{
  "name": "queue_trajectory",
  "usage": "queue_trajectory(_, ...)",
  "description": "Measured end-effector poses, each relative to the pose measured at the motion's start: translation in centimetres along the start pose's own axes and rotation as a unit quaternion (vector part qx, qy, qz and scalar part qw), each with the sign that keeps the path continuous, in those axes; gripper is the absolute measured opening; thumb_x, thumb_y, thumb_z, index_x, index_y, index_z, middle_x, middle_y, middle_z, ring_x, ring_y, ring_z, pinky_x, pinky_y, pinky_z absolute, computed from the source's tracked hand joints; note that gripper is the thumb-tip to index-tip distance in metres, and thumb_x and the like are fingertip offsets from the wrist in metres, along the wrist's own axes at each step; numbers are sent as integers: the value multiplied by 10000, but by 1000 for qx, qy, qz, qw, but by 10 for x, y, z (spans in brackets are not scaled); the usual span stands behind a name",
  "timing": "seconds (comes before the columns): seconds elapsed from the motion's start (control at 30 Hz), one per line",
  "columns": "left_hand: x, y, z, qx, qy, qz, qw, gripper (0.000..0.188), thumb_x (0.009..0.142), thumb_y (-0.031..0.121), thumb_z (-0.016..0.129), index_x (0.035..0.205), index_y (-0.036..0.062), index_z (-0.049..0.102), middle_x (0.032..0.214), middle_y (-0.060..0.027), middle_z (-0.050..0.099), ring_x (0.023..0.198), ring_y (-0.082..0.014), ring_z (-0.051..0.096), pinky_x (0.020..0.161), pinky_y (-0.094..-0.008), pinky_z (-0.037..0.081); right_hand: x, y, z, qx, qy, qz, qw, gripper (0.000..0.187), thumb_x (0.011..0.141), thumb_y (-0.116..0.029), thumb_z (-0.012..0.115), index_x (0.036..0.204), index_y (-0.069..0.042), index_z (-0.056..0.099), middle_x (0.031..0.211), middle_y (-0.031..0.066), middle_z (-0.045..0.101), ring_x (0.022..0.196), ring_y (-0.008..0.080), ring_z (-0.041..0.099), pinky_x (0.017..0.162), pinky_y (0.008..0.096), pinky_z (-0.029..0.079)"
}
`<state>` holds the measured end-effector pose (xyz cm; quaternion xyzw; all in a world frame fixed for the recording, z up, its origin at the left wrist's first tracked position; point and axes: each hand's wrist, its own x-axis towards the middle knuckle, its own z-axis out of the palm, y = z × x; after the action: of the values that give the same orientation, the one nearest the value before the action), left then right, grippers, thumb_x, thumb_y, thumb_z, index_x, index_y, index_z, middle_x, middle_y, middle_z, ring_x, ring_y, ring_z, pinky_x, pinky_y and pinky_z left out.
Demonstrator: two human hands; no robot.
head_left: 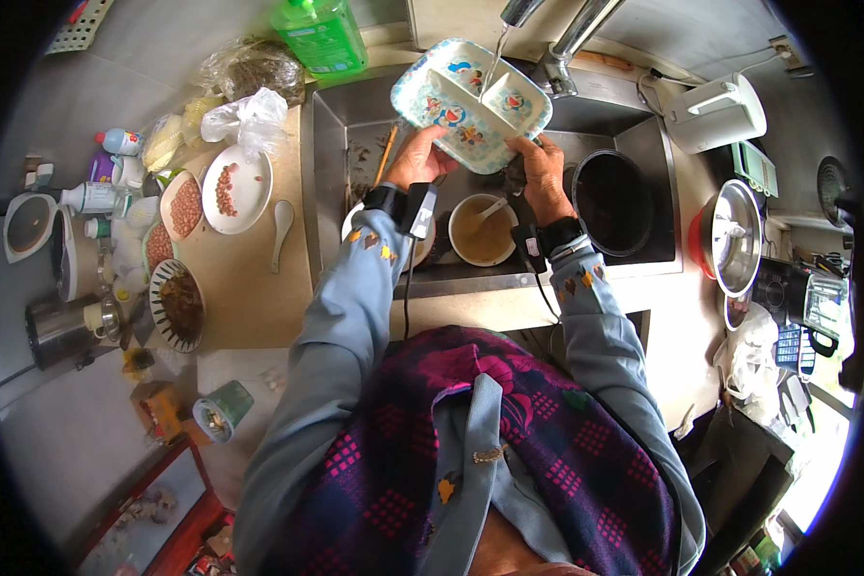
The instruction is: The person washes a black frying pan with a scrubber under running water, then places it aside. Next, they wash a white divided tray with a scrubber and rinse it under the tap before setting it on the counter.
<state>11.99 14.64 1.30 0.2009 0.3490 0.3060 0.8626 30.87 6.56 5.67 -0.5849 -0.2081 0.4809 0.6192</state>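
Note:
A divided plate (pixel 468 123) with a pale blue patterned rim and cartoon figures is held tilted over the sink (pixel 494 280). My left hand (pixel 419 159) grips its near left edge. At its near right corner my right hand (pixel 544 175) is closed, with a dark scrap, perhaps a scrubber, partly hidden under the fingers. Water runs from the faucet (pixel 520 12) onto the plate. Below my hands, a bowl (pixel 483 252) of cloudy liquid holds a white spoon (pixel 492 208). Another pale bowl is mostly hidden by my left wrist.
A dark round pot (pixel 612 204) stands in the sink's right side. Left on the counter are a white plate with peanuts (pixel 250 197), a spoon (pixel 282 230) and a striped dish of food (pixel 184 305). A green bottle (pixel 324 38) stands behind; a white kettle (pixel 715 113) is at right.

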Motion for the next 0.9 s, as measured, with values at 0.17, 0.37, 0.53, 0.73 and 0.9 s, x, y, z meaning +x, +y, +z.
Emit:
queue_trajectory(0.17,-35,22,-9,71,7,24,997,403,880,244,614,1239,98,504,1118,-85,632,918,-233,644,693,-377,548,8,27,11,40,-23,69,997,292,745,-57,703,1016,21,625,826,69,659,644,151,613,580,276,501)
queue_trajectory(0.37,-50,29,9,227,177,130,949,359,907,284,582,1181,54,546,1045,-112,655,832,-227,667,644,-402,564,3,45,12,13,-61,137,989,280,784,-77,706,1030,22,617,826,71,649,681,152,615,590,261,492)
queue_trajectory(0.53,-38,27,23,630,313,324,633,175,893,221,576,949,58,604,786,-173,675,751,-345,663,636,-427,535,-2,46,1,-3,-21,166,986,321,774,-65,703,1077,7,624,864,71,657,740,162,628,668,284,513)
queue_trajectory(0.73,-29,29,20,710,238,446,490,162,783,32,603,935,78,569,937,-102,636,923,-337,611,728,-448,513,-11,39,-17,59,-50,165,983,309,817,-270,639,1007,-27,632,887,88,650,804,223,617,720,372,498)
queue_trajectory(0.9,-25,43,20,743,151,527,383,327,701,-56,644,996,55,557,1083,-106,612,1063,-356,562,864,-427,503,-7,41,-15,200,-33,254,946,381,900,-425,507,981,-72,624,912,79,655,848,243,626,718,370,514)
